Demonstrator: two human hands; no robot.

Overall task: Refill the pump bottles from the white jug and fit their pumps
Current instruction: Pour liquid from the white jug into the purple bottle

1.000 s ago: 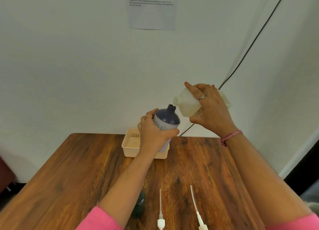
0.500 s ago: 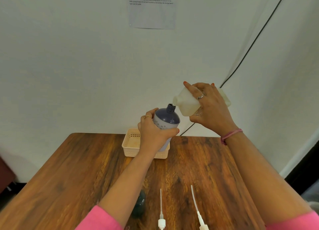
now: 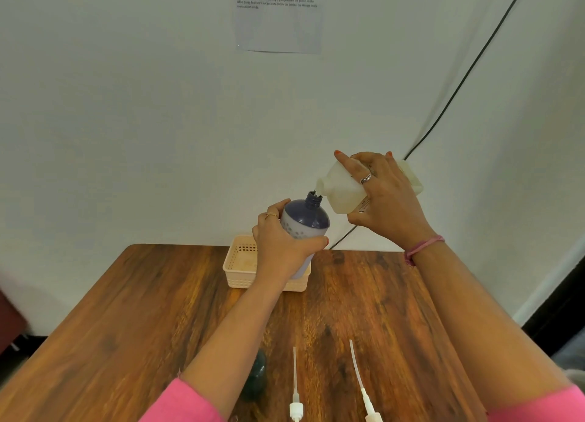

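Two pumps (image 3: 329,386) are lying unfitted on the table (image 3: 133,320) while the right hand (image 3: 384,200) is gripping the tilted white jug (image 3: 340,192), spout at the neck of the purple pump bottle (image 3: 305,220) the left hand (image 3: 280,245) is gripping above a basket (image 3: 235,268); a second dark bottle (image 3: 258,374) is waiting, and the wall sheet (image 3: 278,16) is showing "INITIAL STATE".
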